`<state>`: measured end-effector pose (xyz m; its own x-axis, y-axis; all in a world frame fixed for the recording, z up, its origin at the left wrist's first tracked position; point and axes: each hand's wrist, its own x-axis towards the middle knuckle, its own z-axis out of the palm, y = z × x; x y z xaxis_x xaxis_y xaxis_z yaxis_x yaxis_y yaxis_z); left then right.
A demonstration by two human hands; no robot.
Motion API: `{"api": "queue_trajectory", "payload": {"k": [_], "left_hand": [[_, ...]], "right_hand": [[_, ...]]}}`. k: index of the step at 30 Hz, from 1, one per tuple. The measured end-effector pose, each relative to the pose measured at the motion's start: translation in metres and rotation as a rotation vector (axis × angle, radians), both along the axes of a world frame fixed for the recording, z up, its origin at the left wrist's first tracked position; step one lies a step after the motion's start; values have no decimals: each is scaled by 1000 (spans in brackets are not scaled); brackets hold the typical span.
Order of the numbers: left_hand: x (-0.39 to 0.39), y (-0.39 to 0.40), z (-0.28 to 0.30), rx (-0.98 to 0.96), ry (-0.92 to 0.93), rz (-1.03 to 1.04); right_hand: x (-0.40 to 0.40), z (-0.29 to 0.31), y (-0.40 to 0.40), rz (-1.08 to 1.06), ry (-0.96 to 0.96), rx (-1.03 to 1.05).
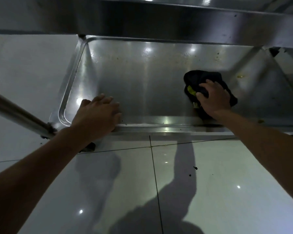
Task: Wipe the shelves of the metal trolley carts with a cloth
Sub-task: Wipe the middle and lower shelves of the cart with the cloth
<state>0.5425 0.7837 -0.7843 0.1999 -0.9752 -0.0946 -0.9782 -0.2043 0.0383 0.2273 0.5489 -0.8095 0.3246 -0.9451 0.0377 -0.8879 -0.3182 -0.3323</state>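
- Stainless steel forms the lower shelf (142,78) of the trolley cart, a shallow tray whose long axis runs left to right across the view, under an upper shelf (159,19).
- A dark cloth (208,80), with a yellow patch showing, is bunched on the right half of that shelf and is gripped from above by the right hand (213,97), its fingers curled into the fabric.
- The left hand (98,114) is laid flat, fingers straight, over the near rim towards the left corner; nothing is held in it.
- Yellowish specks (240,76) are seen just right of the cloth, and fainter spotting along the far edge.
- The unwiped stretch is judged to lie mostly to the left of the cloth, between the 2 hands, so a sweep along the long axis towards the bracing hand is likely called for.
- The right hand is the one on the cloth; the left is well apart from it.
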Motion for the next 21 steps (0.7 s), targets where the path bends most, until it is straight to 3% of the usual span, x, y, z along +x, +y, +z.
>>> {"api": "queue_trajectory", "payload": {"k": [11, 16, 21], "left_hand": [[-37, -16, 26, 51, -35, -161], [-103, -45, 26, 11, -24, -282], [-180, -62, 11, -82, 119, -289]], "right_hand": [[-26, 6, 45, 255, 125, 52], [-30, 4, 60, 241, 38, 43], [-43, -1, 73, 257, 8, -17]]}}
